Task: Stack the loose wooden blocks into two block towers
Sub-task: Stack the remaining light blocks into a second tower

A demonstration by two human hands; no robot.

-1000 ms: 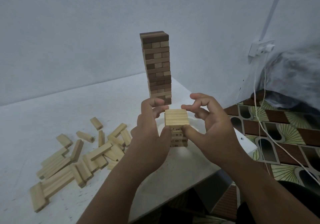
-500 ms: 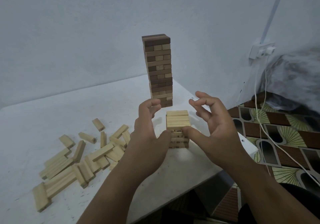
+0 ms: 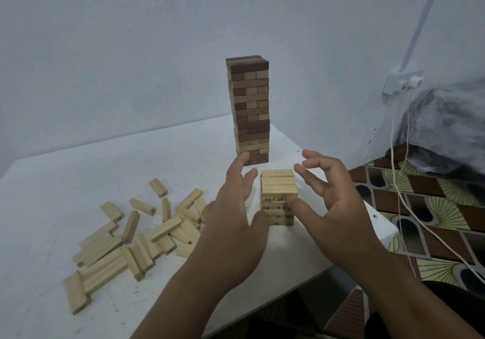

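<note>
A short tower of pale wooden blocks (image 3: pixel 278 194) stands near the table's front right corner. My left hand (image 3: pixel 233 207) flanks it on the left, fingers spread, thumb by its lower left edge. On the other side, my right hand (image 3: pixel 330 194) is open with its thumb tip touching the tower's front face. Neither hand holds a block. Behind them rises a tall tower of brown and tan blocks (image 3: pixel 249 110). A pile of loose pale blocks (image 3: pixel 136 236) lies on the table to the left.
The white table (image 3: pixel 65 181) meets a pale wall at the back and ends just right of the short tower. Beyond that edge is a patterned floor (image 3: pixel 433 220) with white cables (image 3: pixel 401 181) hanging from a wall socket (image 3: pixel 404 81).
Both hands have loosened from the short tower's top and spread wider; the left fingers have lifted away and the right thumb has slid lower on its front.
</note>
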